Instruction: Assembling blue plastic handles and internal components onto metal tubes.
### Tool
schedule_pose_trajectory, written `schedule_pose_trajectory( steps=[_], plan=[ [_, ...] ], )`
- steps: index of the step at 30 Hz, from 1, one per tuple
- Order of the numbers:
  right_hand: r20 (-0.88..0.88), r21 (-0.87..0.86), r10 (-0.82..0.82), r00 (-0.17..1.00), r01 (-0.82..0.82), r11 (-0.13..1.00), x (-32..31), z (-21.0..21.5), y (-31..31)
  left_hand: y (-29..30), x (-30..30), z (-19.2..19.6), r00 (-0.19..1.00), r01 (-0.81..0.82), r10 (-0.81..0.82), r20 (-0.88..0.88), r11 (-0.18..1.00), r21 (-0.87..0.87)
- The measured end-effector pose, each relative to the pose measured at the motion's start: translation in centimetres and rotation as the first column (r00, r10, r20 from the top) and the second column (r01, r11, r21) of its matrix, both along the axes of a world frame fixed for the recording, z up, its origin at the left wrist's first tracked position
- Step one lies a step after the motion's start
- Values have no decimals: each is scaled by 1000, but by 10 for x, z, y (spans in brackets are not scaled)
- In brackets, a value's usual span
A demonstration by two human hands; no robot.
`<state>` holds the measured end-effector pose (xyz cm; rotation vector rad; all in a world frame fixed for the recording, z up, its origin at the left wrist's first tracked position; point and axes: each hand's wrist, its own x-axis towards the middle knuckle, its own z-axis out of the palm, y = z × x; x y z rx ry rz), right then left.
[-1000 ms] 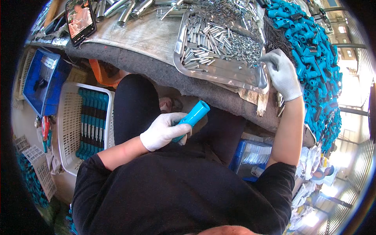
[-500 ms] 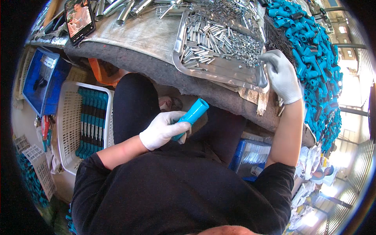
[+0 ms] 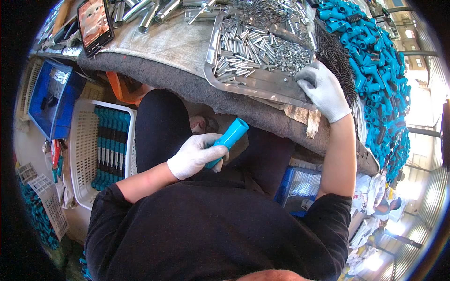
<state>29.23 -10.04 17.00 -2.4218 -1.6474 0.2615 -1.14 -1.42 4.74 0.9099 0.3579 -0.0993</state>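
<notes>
Gripping blue tube, left hand, steel tray beyond

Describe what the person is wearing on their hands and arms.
Both the left hand and the right hand wear snug white knit work gloves that end at the wrist. The forearms are bare. A black short-sleeved shirt covers the upper arms, with the sleeves ending above the elbows. No watch, bands or markings show.

two gloved hands — one blue tube, one phone.
</notes>
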Motion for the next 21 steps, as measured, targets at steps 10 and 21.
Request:
schedule_pose_trajectory(
  steps=[10,21],
  plan=[
    [131,-2,36,991,-36,999,10,-10,0,-1,-1,1,999,-38,38,1,999,-16],
    [-384,126,-199,902,264,956,7,-7,-6,0,-3,-1,1000,-3,3,-12,1000,-14]
  ],
)
